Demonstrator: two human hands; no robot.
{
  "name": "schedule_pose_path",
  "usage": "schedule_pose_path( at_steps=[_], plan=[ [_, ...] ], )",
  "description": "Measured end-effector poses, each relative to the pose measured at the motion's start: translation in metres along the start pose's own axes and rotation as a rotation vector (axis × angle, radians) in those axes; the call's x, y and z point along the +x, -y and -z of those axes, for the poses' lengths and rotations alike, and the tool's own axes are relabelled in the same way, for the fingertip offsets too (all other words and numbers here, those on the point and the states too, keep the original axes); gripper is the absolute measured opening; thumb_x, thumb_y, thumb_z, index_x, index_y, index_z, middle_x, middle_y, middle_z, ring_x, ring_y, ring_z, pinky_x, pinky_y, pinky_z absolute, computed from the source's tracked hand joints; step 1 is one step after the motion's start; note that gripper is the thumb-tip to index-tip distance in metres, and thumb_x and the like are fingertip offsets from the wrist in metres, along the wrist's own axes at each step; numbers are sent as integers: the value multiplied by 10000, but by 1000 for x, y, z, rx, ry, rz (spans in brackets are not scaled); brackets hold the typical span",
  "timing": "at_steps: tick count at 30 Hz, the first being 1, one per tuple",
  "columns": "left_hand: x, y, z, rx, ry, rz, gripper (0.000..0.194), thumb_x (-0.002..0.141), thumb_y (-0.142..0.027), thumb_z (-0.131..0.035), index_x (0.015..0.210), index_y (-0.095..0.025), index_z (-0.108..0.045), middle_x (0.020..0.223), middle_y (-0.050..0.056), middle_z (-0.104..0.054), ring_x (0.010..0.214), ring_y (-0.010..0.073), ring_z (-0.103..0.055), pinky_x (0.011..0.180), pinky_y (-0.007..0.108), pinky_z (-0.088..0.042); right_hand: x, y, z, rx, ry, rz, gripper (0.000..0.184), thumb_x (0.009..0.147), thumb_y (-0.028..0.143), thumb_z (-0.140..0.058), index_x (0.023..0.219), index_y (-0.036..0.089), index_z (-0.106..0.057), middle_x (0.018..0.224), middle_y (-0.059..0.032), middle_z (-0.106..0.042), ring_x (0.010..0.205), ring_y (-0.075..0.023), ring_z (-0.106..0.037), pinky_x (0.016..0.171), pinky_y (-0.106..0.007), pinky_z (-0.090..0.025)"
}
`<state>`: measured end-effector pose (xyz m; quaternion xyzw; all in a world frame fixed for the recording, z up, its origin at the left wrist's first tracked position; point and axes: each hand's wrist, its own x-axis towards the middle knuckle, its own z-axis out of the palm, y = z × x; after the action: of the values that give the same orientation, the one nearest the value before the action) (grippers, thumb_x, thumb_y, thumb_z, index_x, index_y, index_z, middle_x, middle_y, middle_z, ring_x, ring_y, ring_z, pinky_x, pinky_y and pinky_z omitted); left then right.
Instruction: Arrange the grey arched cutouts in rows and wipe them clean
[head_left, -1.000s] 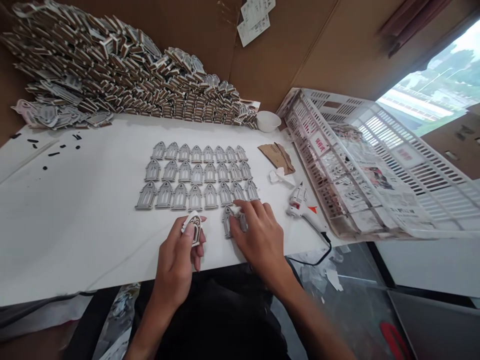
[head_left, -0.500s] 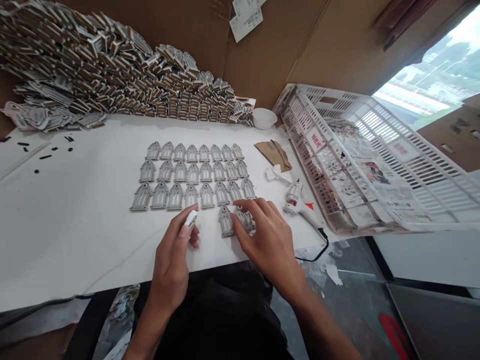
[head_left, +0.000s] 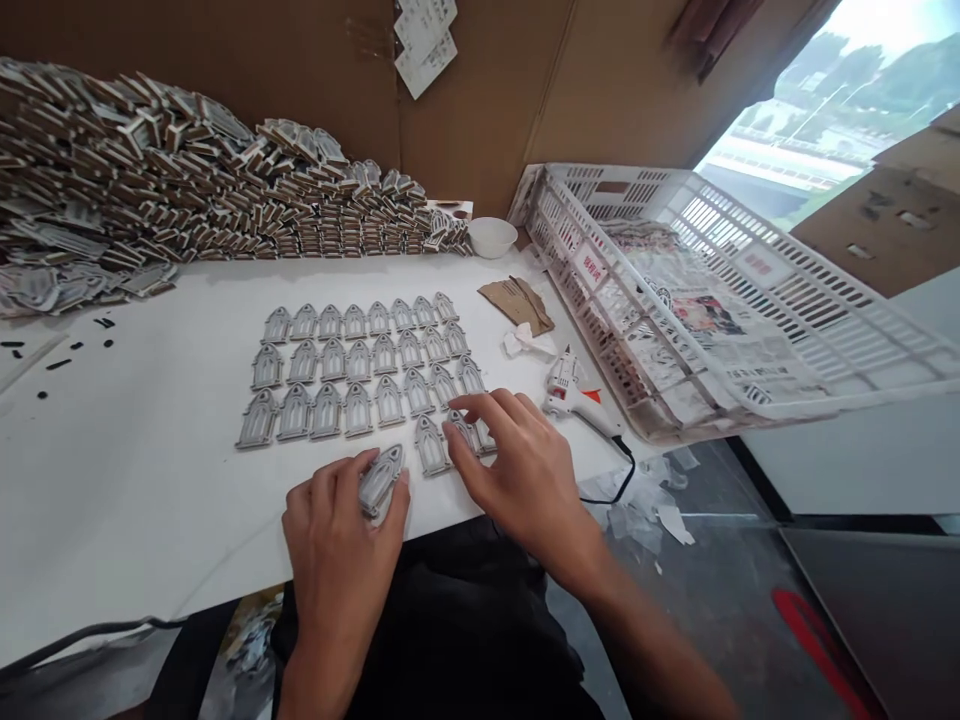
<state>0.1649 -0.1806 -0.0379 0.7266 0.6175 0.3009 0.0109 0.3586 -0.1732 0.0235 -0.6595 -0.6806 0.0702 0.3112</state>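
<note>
My left hand (head_left: 334, 535) holds a small grey arched window-shaped piece (head_left: 382, 478) between thumb and fingers, low over the front of the table. My right hand (head_left: 517, 475) hovers above the front row, its thumb and forefinger apart and nothing visible between them. Below its fingertips lies an arched piece (head_left: 430, 446), with others beside it partly hidden by the hand. Farther back, several matching arched pieces (head_left: 358, 409) lie face up in three neat rows.
A big heap of arched pieces (head_left: 225, 195) is stacked along the cardboard wall. To the right are a white bowl (head_left: 492, 238), torn cardboard (head_left: 517, 303), a glue gun (head_left: 574, 395) with a black cable, and a white plastic crate (head_left: 600, 285) holding newspaper. Black bits (head_left: 58, 365) lie at left.
My left hand has turned palm down and lowered, so the face of its arched piece now shows. My right hand stays above the front row. The whole view has shifted slightly.
</note>
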Motion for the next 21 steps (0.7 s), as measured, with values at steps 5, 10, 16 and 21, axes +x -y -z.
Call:
schedule_pose_path(
  at_steps=[5,10,16,21],
  plan=[
    [-7,13,7,10,41,-14,472,1012,-561,-589,1347,-231,-627,1252,96,-687,1136,348,-596,1031,489,-433,2,-1,5,1,5,-8,195,1051,342,-630,1196,248,-719,1053,-51,-764,1002,-237,-693,792,-340,-521],
    [-18,23,23,-23,153,21,529,993,-592,-573,1414,-272,-580,1296,78,-675,1143,334,-586,1011,467,-448,4,-4,8,-1,-1,-22,172,1053,341,-631,1161,244,-723,1046,-45,-765,1013,-245,-696,800,-347,-517],
    [-25,19,35,-95,213,72,500,1002,-588,-555,1405,-294,-589,1309,70,-681,1175,336,-579,990,463,-454,3,-3,11,-17,-9,-8,174,1064,343,-609,1156,249,-724,1053,-49,-770,1008,-236,-701,769,-338,-519],
    [-25,19,32,-130,184,54,461,1004,-592,-579,1347,-288,-634,1261,75,-704,1150,333,-601,987,458,-461,3,-2,12,-13,-31,2,164,1060,338,-620,1143,247,-728,1044,-49,-769,1006,-239,-707,789,-339,-527]
  ],
)
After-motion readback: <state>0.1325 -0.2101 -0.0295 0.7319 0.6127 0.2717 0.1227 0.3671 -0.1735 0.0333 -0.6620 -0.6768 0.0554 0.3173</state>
